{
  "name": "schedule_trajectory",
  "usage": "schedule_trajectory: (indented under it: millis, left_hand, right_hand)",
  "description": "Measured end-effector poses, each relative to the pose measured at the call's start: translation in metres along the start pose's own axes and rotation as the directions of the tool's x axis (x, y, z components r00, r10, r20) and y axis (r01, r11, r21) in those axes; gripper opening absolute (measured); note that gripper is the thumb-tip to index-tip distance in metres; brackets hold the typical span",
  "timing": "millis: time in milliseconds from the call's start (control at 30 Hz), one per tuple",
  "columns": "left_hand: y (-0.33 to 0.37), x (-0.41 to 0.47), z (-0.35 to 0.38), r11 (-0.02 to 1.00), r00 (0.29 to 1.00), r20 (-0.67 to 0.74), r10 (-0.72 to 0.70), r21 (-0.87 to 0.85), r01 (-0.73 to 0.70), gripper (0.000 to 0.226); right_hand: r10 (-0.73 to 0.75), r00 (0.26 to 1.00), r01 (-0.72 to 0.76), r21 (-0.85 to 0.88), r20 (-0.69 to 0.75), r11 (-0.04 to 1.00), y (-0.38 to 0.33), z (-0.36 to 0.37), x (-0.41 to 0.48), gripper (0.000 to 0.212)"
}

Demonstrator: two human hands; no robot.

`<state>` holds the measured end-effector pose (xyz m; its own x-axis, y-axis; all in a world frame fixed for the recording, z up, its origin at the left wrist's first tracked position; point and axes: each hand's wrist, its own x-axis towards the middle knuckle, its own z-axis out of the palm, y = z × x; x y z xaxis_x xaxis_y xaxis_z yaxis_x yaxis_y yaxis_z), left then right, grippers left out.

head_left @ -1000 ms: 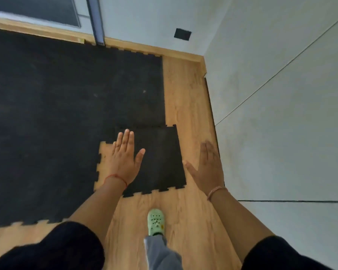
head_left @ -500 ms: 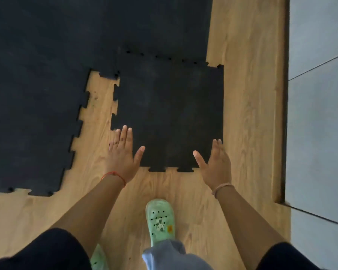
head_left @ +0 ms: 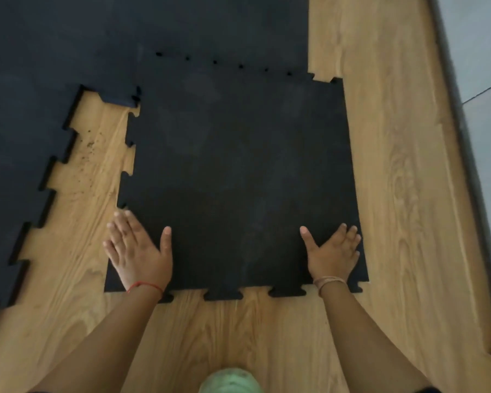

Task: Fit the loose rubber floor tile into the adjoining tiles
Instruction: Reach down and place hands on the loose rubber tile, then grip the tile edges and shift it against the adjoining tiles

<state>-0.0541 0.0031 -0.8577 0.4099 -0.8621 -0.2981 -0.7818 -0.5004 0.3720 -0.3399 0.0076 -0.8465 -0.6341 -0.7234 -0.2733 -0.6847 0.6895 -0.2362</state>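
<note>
The loose black rubber tile lies flat on the wooden floor. Its far toothed edge meets the laid tiles at the top, with small gaps along that seam. A strip of bare wood separates its left toothed edge from the laid tiles on the left. My left hand rests flat, fingers spread, on the tile's near left corner and partly on the wood. My right hand lies flat on the near right corner, fingers apart.
Wooden floor runs along the tile's right side up to a dark threshold and grey tiled floor. Dirt specks lie on the bare wood in the left gap. A green shoe shows at the bottom edge.
The view has dropped closer to the floor. Both hands have come down from the tile's near edge onto its near corners; the gap on the left remains.
</note>
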Motion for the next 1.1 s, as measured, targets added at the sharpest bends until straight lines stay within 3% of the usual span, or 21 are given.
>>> schedule_trajectory:
  millis: [100,233,300,433,567,700,800,867,1000,1100]
  left_hand:
    - [0.005,0.008,-0.007,0.997,0.999,-0.020,-0.050,-0.058,0.049,0.077]
    - [0.021,0.033,-0.028,0.970,0.983,0.002,-0.183,-0.161,0.181,0.077]
    - [0.021,0.045,-0.037,0.938,0.967,0.020,-0.254,-0.238,0.251,0.079]
    - [0.013,0.066,-0.049,0.872,0.923,0.156,-0.352,-0.304,0.384,0.082]
    - [0.005,0.088,-0.065,0.790,0.900,0.281,-0.334,-0.438,0.429,0.082]
    - [-0.007,0.100,-0.073,0.841,0.928,0.211,-0.307,-0.397,0.368,0.065]
    - [-0.007,0.103,-0.083,0.893,0.950,0.128,-0.286,-0.324,0.312,0.057]
    - [-0.008,0.103,-0.095,0.925,0.959,-0.003,-0.284,-0.266,0.273,0.054]
    - [-0.053,0.086,-0.110,0.922,0.918,-0.210,-0.335,-0.272,0.274,0.052]
    - [-0.102,0.065,-0.109,0.883,0.884,-0.171,-0.436,-0.272,0.383,0.058]
  right_hand:
    - [0.111,0.994,-0.112,0.092,0.012,0.989,0.009,-0.018,0.022,0.115]
    - [0.228,0.972,-0.236,0.272,0.063,0.933,0.006,-0.030,0.037,0.113]
    - [0.291,0.948,-0.318,0.389,0.129,0.864,0.009,-0.041,0.046,0.106]
    - [0.262,0.914,-0.403,0.616,0.309,0.677,0.021,-0.050,0.057,0.088]
    - [0.296,0.862,-0.506,0.672,0.411,0.541,0.028,-0.037,0.040,0.084]
    - [0.340,0.832,-0.555,0.658,0.439,0.509,0.028,-0.018,0.023,0.071]
    - [0.387,0.809,-0.587,0.621,0.442,0.519,0.025,-0.010,0.016,0.066]
    - [0.389,0.811,-0.585,0.602,0.437,0.543,0.021,-0.004,0.005,0.065]
    - [0.339,0.860,-0.503,0.524,0.381,0.687,0.015,0.012,-0.039,0.060]
    - [0.268,0.877,-0.415,0.348,0.399,0.841,0.011,0.022,-0.071,0.054]
